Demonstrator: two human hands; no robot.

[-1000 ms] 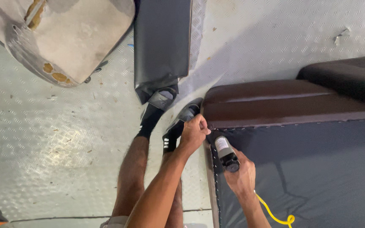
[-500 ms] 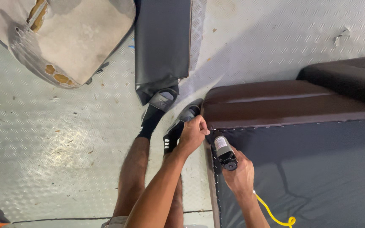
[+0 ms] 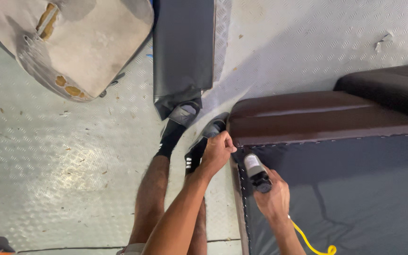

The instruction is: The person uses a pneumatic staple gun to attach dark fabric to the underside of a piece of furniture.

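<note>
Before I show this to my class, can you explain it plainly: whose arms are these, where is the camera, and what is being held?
The camera sits on a person's head and looks straight down, so the two bare arms and the legs in dark socks and shoes are that person's own. There is no robot. The left hand grips the corner of a brown upholstered piece, where its dark fabric backing is fastened along a row of small studs or staples. The right hand holds a small hand tool, silver and black, with its tip at that edge; a yellow coiled hose trails from it. The floor is patterned metal plate. Further off lie a worn foam seat cushion and a black panel.
</note>
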